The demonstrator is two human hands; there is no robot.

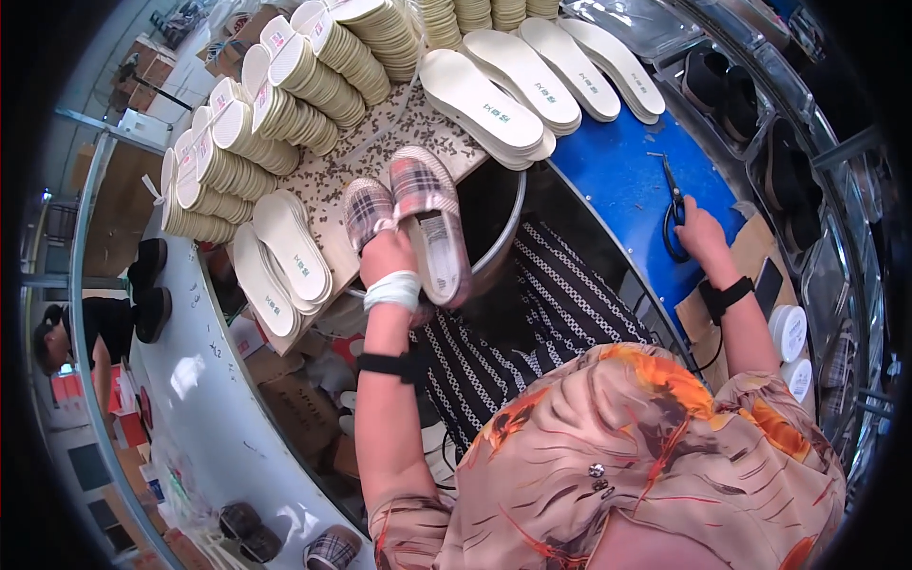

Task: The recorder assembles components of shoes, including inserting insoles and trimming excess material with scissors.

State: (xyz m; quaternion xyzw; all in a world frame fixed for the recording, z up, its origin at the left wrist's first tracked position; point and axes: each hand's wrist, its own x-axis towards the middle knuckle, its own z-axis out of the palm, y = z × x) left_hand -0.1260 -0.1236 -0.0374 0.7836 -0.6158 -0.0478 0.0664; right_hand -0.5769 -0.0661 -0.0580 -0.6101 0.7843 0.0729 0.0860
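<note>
My left hand (387, 255) is closed on a pair of plaid slip-on shoes (423, 190) above the front edge of the speckled work surface. One shoe shows its open top and pale insole; the other is partly covered by it and by my fingers. Over the blue board to the right, my right hand (701, 235) has its fingers around the black handles of scissors (673, 190). The blades point away from me. Some of my right fingers are hidden behind the hand.
White insoles lie in stacks (494, 100) at the back and more (290, 256) at left. Bundled insoles (228, 166) line the far left. Dark shoes (784, 180) sit on a rack at right. Round white lids (788, 332) stand near my right arm. A person (85, 342) is at far left.
</note>
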